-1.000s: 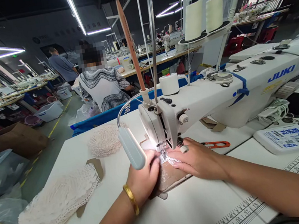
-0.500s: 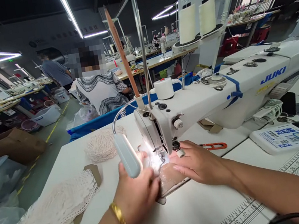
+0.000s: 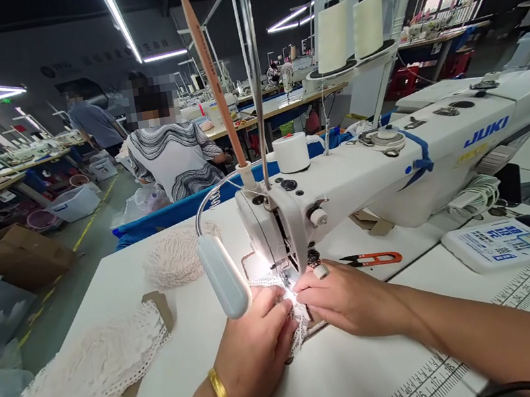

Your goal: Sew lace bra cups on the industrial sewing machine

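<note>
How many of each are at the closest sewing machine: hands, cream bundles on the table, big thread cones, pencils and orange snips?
Hands: 2
Cream bundles: 2
Big thread cones: 2
Pencil: 1
Orange snips: 1
Total: 8

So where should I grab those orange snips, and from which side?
Probably by the orange handle, coming from the right: the snips lie on the table with their dark blades pointing left, close to the right hand.
</note>
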`<state>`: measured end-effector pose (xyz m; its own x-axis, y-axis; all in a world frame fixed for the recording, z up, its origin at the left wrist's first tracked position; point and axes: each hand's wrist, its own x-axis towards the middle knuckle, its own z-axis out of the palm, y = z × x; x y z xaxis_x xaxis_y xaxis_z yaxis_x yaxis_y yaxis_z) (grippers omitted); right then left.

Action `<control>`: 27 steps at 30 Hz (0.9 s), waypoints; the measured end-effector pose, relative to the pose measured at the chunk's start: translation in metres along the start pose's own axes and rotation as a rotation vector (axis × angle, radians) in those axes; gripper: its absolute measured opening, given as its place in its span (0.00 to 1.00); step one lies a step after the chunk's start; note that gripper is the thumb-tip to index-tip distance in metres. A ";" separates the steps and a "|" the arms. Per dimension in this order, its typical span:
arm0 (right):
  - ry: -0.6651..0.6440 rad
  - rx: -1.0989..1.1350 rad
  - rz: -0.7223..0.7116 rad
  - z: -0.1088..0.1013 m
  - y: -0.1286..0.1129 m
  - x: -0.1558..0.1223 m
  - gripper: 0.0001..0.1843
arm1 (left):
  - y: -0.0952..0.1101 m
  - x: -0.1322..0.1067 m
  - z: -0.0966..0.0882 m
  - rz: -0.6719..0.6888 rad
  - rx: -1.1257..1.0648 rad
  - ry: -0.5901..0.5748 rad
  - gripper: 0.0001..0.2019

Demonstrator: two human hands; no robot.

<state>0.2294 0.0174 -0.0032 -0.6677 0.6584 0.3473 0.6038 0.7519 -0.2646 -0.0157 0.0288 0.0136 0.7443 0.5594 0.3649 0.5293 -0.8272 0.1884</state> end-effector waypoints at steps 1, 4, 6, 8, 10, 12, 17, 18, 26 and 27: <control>0.002 0.001 0.004 0.000 0.000 0.000 0.11 | 0.000 0.000 0.000 0.000 -0.008 -0.003 0.09; 0.000 0.009 0.011 -0.002 -0.002 0.000 0.12 | -0.001 0.000 -0.003 -0.008 -0.049 -0.020 0.08; -0.007 0.017 0.017 -0.003 -0.003 0.000 0.12 | -0.001 0.000 -0.005 -0.023 -0.073 -0.036 0.08; -0.012 0.025 0.026 -0.004 -0.003 -0.001 0.11 | -0.002 0.000 -0.006 -0.040 -0.088 -0.049 0.10; -0.013 0.030 0.031 -0.003 -0.003 -0.001 0.11 | -0.002 0.000 -0.005 -0.048 -0.084 -0.050 0.13; 0.004 0.030 0.034 -0.001 -0.002 -0.002 0.10 | -0.003 0.000 -0.004 -0.048 -0.061 -0.043 0.14; 0.068 0.016 0.053 0.003 0.000 -0.003 0.08 | -0.006 0.001 -0.004 -0.047 -0.044 -0.068 0.12; 0.066 0.012 0.056 0.003 0.000 -0.002 0.08 | -0.007 0.002 -0.005 -0.046 -0.047 -0.073 0.13; 0.032 0.015 0.072 0.003 -0.001 -0.002 0.08 | -0.011 0.001 -0.008 -0.042 -0.042 -0.092 0.15; 0.032 0.016 0.073 0.003 -0.001 -0.002 0.09 | -0.011 0.001 -0.008 -0.045 -0.043 -0.095 0.15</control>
<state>0.2293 0.0157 -0.0063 -0.6079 0.7104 0.3547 0.6430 0.7025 -0.3049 -0.0242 0.0382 0.0188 0.7563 0.5971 0.2675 0.5469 -0.8013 0.2424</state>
